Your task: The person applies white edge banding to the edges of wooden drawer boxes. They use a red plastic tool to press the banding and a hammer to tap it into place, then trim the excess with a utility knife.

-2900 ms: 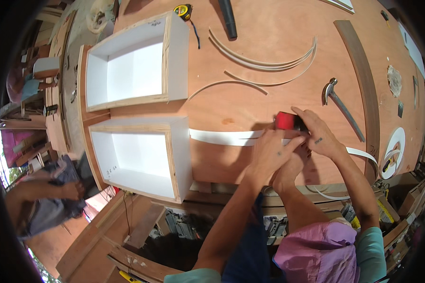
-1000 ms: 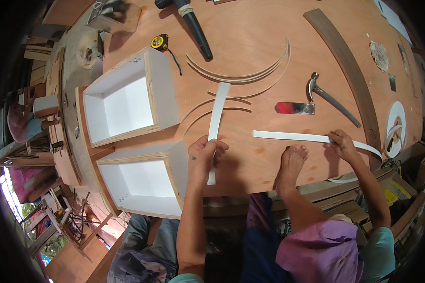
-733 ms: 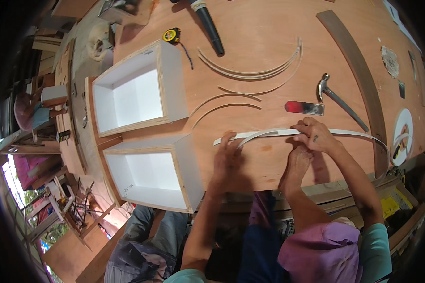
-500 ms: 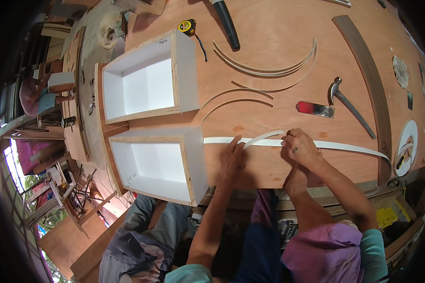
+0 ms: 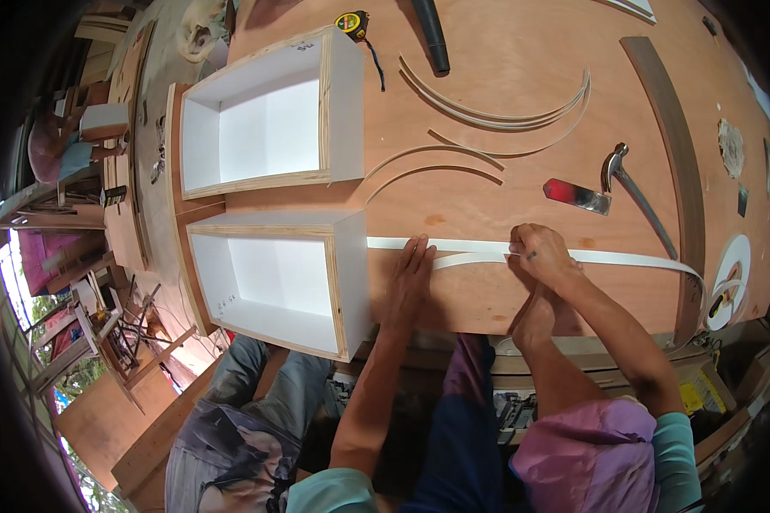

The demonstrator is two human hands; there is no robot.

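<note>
Workbench seen from above. The left hand point(image 5: 409, 278) lies flat, palm down and fingers extended, pressing on the left part of a long white edge-banding strip point(image 5: 624, 257) that runs left to right across the near part of the plywood bench top point(image 5: 522, 94); it grips nothing. The right hand point(image 5: 539, 255) is curled over the same strip further right, fingers point(image 5: 522, 248) bent and pinching the strip against the bench. A second, shorter white strip point(image 5: 470, 258) rises slightly between the two hands, overlapping the long one. The strip's left end touches the side of the near white open box point(image 5: 274, 278) (plywood-edged, lying on its back); its right end curves down off the near edge of the bench. A bare foot point(image 5: 535, 318) rests on the near edge below the right hand. A second white open box point(image 5: 265, 115) lies further away. Far of the hands: thin curved wood strips point(image 5: 496, 115), a hammer point(image 5: 629, 184) with a red-tipped scraper point(image 5: 576, 195) just beside its head, a yellow tape measure point(image 5: 352, 22), and a dark curved board point(image 5: 672, 145) at right.
</note>
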